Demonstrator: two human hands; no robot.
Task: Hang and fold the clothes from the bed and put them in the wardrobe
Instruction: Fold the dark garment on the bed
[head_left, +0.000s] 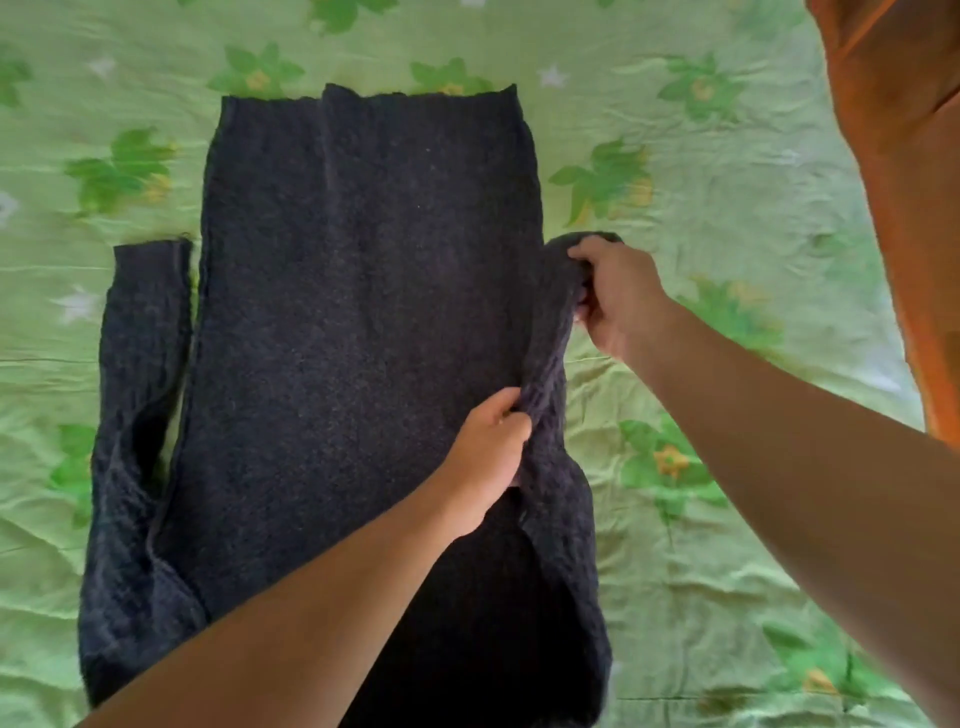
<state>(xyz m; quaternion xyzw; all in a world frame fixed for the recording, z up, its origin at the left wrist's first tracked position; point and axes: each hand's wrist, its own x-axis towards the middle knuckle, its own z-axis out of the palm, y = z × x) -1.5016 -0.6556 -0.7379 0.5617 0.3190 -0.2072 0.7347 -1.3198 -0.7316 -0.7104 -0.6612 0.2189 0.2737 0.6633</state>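
Green floral bedsheet (675, 519) — dark sweater (363, 312) flat, orange cloth (904, 156) beside.

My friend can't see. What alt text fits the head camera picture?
The left hand and right hand grip one sleeve of a dark sweater lying flat on a green flowered sheet. The other sleeve lies flat beside it; an orange cloth shows at top right.

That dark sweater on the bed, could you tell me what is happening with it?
A person is folding the dark sweater, spread flat on the green floral sheet. Both hands grip its right-hand sleeve: the right hand near the cuff, the left hand nearer the shoulder. The other sleeve lies flat alongside, not yet folded.
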